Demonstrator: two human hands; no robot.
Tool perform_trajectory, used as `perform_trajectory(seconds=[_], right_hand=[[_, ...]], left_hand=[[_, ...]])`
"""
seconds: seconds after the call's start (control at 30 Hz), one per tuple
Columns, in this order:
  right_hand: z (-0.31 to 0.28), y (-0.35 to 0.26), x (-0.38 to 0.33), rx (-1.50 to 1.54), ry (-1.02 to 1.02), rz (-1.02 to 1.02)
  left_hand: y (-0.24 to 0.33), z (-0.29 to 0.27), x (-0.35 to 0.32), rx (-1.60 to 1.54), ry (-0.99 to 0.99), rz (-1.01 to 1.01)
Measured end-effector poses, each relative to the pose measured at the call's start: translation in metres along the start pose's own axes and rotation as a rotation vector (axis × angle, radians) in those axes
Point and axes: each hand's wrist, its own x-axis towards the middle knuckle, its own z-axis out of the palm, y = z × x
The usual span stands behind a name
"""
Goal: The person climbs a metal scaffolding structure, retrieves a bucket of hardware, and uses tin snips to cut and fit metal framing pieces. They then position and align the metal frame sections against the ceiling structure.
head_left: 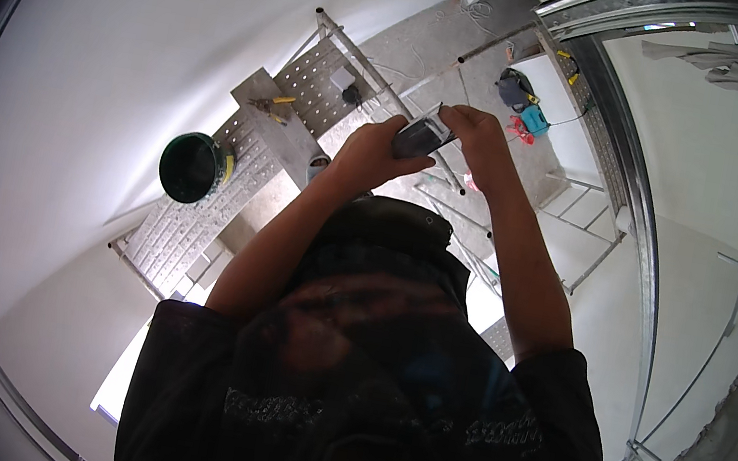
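In front of my chest I hold a dark grey, box-shaped device (418, 137) with a pale, shiny part at its far end; its exact kind is not clear. My left hand (370, 155) is wrapped round its left side, the thumb along the near edge. At the far right end, my right hand (476, 137) has its fingers closed and pinched against the pale part. The palm sides of both hands are hidden.
Below on the left, a dark green bucket (187, 169) stands on a perforated metal scaffold plank (194, 226). Yellow-handled tools (275, 105) lie on a grey board (291, 141). A teal tool (535, 120) and a dark bag (514, 90) rest on the floor. Metal framing (632, 143) curves overhead at right.
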Motion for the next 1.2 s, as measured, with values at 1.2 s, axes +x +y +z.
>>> perform_trajectory(seconds=[1.2], right_hand=[[-0.024,-0.020,-0.015,-0.251,-0.181,-0.141]], left_hand=[[0.002,0.001,-0.014,0.087,0.038,-0.022]])
